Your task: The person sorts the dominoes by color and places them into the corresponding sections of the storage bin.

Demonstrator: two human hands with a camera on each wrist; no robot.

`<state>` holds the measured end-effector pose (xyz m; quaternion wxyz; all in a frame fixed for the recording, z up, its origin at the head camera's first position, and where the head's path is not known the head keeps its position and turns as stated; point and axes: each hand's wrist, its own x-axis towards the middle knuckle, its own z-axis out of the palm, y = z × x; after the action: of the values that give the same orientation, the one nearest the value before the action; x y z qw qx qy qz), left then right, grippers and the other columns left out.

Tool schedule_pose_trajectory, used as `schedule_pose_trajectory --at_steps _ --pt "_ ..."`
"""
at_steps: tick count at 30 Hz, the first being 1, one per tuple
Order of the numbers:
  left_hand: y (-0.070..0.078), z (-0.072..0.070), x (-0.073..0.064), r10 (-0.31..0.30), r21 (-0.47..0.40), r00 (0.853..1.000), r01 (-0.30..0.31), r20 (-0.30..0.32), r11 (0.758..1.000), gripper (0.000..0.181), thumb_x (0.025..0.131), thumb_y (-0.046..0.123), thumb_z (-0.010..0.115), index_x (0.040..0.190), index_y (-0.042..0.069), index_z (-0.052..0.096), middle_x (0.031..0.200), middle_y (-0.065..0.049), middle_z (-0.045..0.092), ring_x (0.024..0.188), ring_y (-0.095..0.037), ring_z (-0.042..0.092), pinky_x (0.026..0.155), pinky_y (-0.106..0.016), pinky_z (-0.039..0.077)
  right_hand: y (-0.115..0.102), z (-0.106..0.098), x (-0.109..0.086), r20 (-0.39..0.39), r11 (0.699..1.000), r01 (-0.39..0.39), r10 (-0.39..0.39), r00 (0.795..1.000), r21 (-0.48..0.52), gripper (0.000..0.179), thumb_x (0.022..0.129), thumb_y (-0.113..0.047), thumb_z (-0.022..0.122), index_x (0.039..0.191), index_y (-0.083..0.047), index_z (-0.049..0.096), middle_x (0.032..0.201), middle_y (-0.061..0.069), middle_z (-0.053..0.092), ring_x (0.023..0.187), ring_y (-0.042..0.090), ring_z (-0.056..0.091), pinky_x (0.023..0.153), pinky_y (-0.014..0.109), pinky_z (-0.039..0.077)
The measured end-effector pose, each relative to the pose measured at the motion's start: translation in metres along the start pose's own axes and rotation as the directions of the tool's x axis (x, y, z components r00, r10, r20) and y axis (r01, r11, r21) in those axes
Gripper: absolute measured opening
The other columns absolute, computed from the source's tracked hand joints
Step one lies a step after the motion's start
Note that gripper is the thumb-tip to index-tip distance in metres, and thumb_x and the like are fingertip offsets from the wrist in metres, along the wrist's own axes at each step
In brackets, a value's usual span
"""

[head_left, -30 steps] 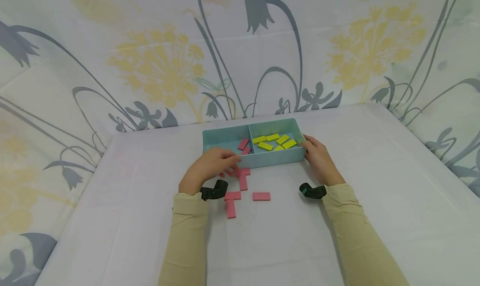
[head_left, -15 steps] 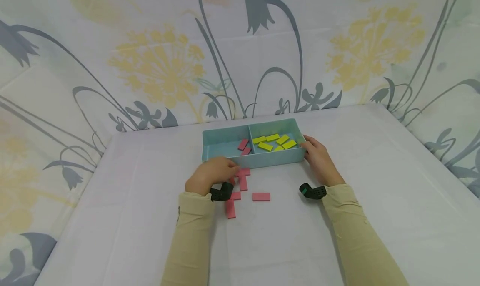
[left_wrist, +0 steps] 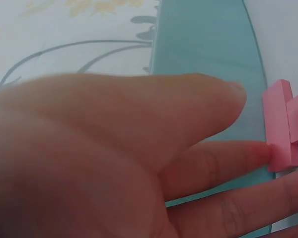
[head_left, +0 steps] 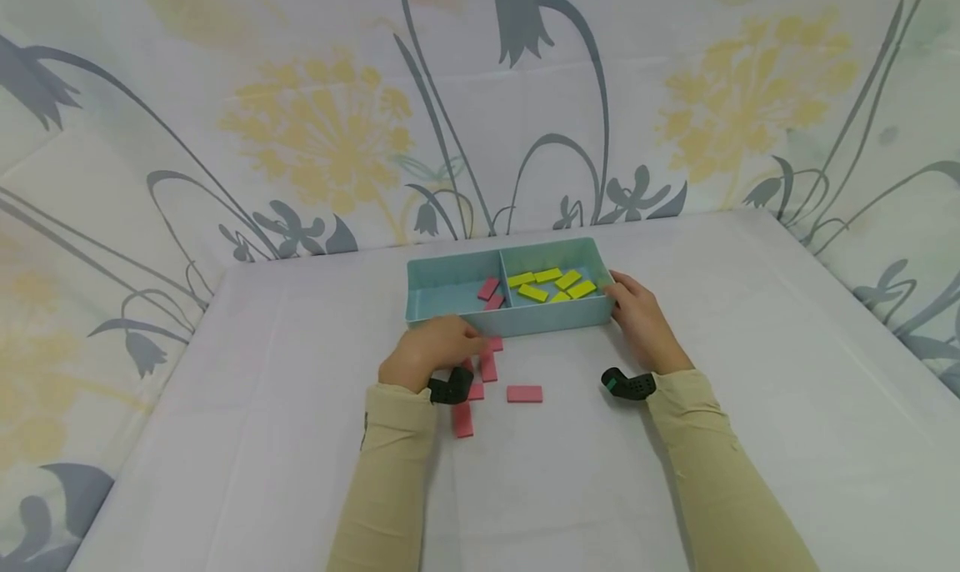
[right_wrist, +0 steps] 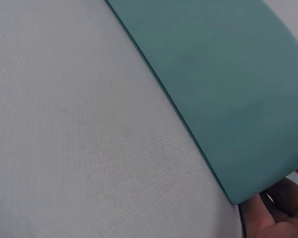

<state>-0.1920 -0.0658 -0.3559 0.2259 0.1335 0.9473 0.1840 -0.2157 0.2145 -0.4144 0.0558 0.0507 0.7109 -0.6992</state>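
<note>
A light teal two-compartment box stands near the back of the table. Below its left front wall is my left hand, palm toward the wrist camera and fingers extended. In the left wrist view its index fingertip touches a pink block beside the box wall, while the thumb is apart from it. Another pink block meets that one in a T shape. My right hand holds the box's right end, with curled fingers partly hidden behind the corner.
Two pink blocks lie in the left compartment and several yellow blocks in the right one. Nearer on the white cloth are a lone pink block and further pink blocks, partly behind the left wrist's black camera. A patterned curtain rises behind.
My left hand has come down from the box's front rim and shifted slightly right, to the pink blocks before it. My right hand stays at the box's right end.
</note>
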Motion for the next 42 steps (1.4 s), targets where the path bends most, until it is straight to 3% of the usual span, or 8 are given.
schedule_pose_trajectory --at_steps 8,18,22,26,35,42 --pt "-0.001 0.002 -0.001 0.006 -0.056 1.000 -0.006 0.007 0.998 0.030 0.089 0.036 0.049 0.086 0.015 0.070 0.068 0.004 0.061 0.073 -0.014 0.054 0.068 -0.030 0.043 0.001 0.000 0.000 0.005 1.000 0.007 -0.007 1.000 -0.025 0.054 0.094 -0.022 0.036 0.142 -0.006 0.018 0.147 0.009 0.011 0.132 0.020 0.016 0.105 0.036 0.020" --pt "-0.001 0.002 0.002 0.000 -0.054 1.000 0.001 0.001 0.999 0.032 0.087 0.034 0.053 0.109 0.014 0.064 0.074 0.002 0.062 0.078 -0.014 0.054 0.078 -0.033 0.043 -0.003 0.000 -0.001 0.005 1.000 0.004 -0.003 1.000 -0.022 0.054 0.094 -0.022 0.036 0.142 -0.007 0.018 0.147 0.008 0.010 0.132 0.018 0.016 0.104 0.035 0.021" --pt "0.000 0.005 0.004 0.000 -0.030 1.000 -0.001 -0.006 1.000 0.034 0.085 0.033 0.056 0.111 0.012 0.061 0.080 0.002 0.061 0.083 -0.015 0.053 0.080 -0.034 0.043 -0.002 0.000 -0.001 0.003 1.000 -0.006 0.006 1.000 -0.013 0.054 0.094 -0.021 0.036 0.142 -0.007 0.018 0.147 0.008 0.011 0.132 0.017 0.016 0.104 0.034 0.021" --pt "0.003 0.007 0.005 -0.002 -0.022 1.000 0.002 0.008 1.000 0.035 0.083 0.035 0.059 0.108 0.011 0.061 0.085 0.002 0.058 0.084 -0.016 0.052 0.076 -0.032 0.043 -0.001 0.000 0.000 0.000 1.000 -0.006 0.006 1.000 -0.008 0.053 0.094 -0.020 0.036 0.142 -0.007 0.019 0.147 0.008 0.011 0.132 0.017 0.016 0.104 0.034 0.021" --pt "0.005 0.010 0.008 -0.032 -0.034 0.998 0.034 0.049 0.999 0.029 0.080 0.033 0.063 0.100 0.012 0.058 0.080 0.000 0.057 0.072 -0.017 0.054 0.062 -0.029 0.043 -0.001 0.001 0.000 0.006 1.000 0.009 -0.009 1.000 -0.012 0.054 0.094 -0.023 0.036 0.143 -0.007 0.017 0.148 0.008 0.010 0.132 0.018 0.016 0.105 0.035 0.020" --pt "0.007 0.014 0.009 -0.040 0.001 0.998 0.040 0.044 0.999 0.029 0.079 0.033 0.065 0.099 0.013 0.057 0.082 0.000 0.056 0.075 -0.018 0.052 0.062 -0.030 0.043 -0.001 0.000 -0.001 0.004 1.000 0.003 -0.003 1.000 -0.005 0.055 0.094 -0.022 0.037 0.143 -0.007 0.016 0.148 0.008 0.009 0.133 0.018 0.015 0.105 0.034 0.020"
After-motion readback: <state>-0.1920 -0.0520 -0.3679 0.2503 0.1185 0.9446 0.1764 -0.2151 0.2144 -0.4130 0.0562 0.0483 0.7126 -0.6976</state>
